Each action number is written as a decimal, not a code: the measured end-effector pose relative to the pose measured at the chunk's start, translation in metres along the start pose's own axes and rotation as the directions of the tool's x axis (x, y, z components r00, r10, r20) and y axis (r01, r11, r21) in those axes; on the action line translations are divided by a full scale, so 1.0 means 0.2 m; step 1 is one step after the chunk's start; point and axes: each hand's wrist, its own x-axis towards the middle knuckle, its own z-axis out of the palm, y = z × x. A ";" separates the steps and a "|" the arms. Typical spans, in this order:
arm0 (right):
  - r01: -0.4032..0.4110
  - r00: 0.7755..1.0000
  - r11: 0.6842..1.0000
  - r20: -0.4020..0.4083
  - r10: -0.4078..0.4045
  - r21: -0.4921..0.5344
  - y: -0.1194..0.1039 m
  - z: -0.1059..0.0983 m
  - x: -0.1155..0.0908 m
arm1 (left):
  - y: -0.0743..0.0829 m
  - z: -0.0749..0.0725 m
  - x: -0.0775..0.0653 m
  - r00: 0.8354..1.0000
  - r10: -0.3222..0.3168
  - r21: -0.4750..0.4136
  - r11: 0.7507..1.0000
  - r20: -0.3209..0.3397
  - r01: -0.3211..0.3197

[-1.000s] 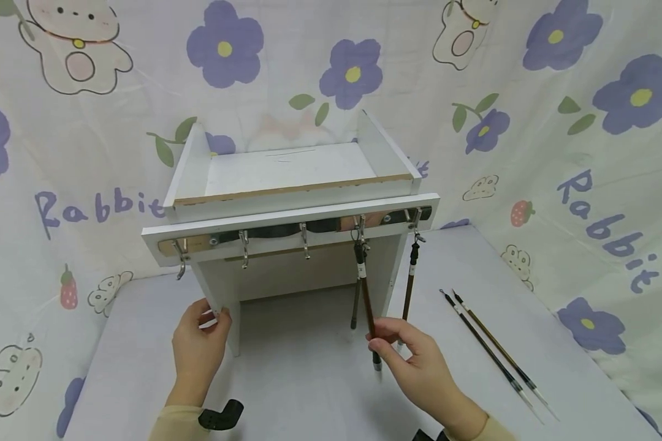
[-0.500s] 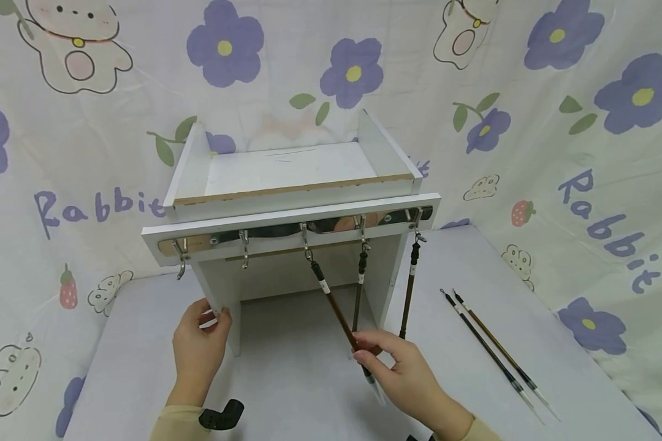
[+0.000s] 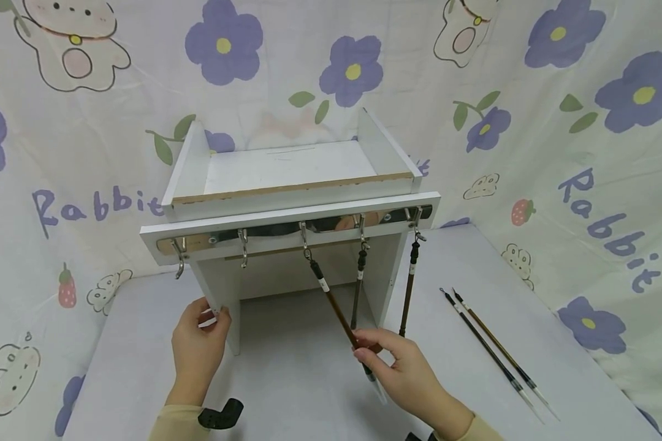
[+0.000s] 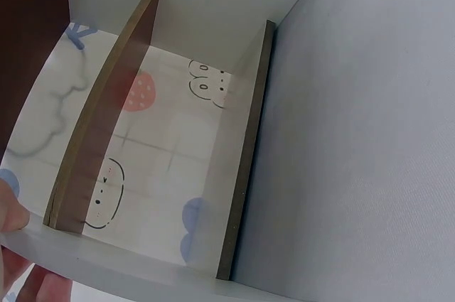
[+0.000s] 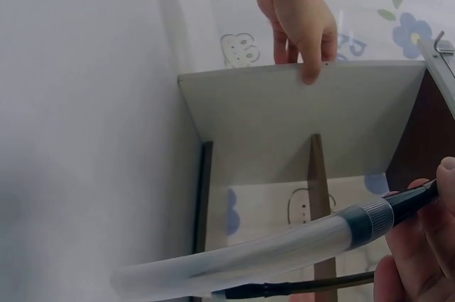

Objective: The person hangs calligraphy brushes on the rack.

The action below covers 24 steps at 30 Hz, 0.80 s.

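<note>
While the left hand [image 3: 201, 340] grips the rack's side [image 3: 219, 282] and the right hand [image 3: 399, 364] pinches the brush [image 3: 337, 310], slanting with its loop [image 3: 308, 254] at the middle hook [image 3: 303, 235], early release could drop it if the loop, hard to judge, is poorly seated.

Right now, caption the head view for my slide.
Right hand holds a brush, its loop at the middle hook; left hand grips the white rack's side panel.
</note>
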 end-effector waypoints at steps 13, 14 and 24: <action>-0.043 0.999 0.999 0.016 0.043 -0.014 -0.09 -0.02 0.02 | 0.00 0.00 0.00 1.000 0.000 0.005 1.000 -0.002 0.000; -0.047 0.999 0.999 0.017 0.047 -0.016 -0.09 -0.02 0.02 | 0.00 0.00 0.00 1.000 -0.001 0.005 1.000 -0.002 0.001; -0.045 0.999 0.999 0.016 0.045 -0.014 -0.09 -0.02 0.02 | 0.00 0.00 0.00 1.000 -0.006 0.006 1.000 -0.004 0.006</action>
